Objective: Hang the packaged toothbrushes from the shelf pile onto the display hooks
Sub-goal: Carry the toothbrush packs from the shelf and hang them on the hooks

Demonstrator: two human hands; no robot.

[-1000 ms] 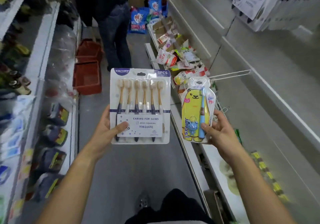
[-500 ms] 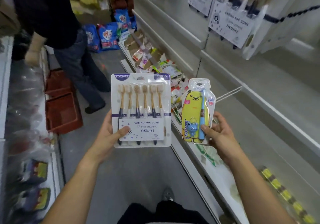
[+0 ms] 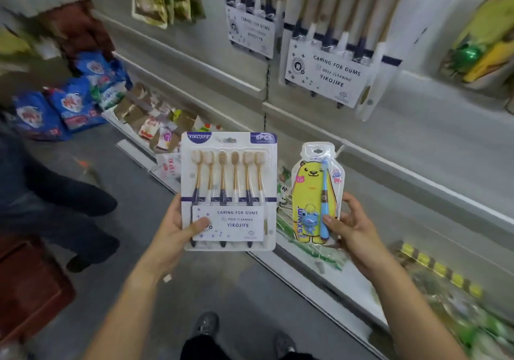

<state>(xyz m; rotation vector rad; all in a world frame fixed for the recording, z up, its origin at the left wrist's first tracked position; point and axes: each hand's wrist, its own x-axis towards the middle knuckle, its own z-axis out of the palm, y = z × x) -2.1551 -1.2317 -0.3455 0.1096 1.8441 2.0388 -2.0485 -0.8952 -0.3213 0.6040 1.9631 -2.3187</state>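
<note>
Your left hand [image 3: 178, 229] grips the six-brush pack [image 3: 229, 190] (thumb across its label). Your right hand [image 3: 351, 227] pinches the bear toothbrush pack [image 3: 313, 193].

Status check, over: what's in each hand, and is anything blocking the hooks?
Left hand grips six-brush pack. Right hand grips bear toothbrush pack. Neither hung yet. Matching packs already hanging above; nothing between.

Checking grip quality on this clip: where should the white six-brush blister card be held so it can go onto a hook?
Probably by a lower corner, from the side, as the left hand does now on the white six-brush blister card: thumb across the front label, fingers behind. The card is flat, stiff and upright, and its hang slot sits at the top edge, so a low grip leaves it free.
</note>
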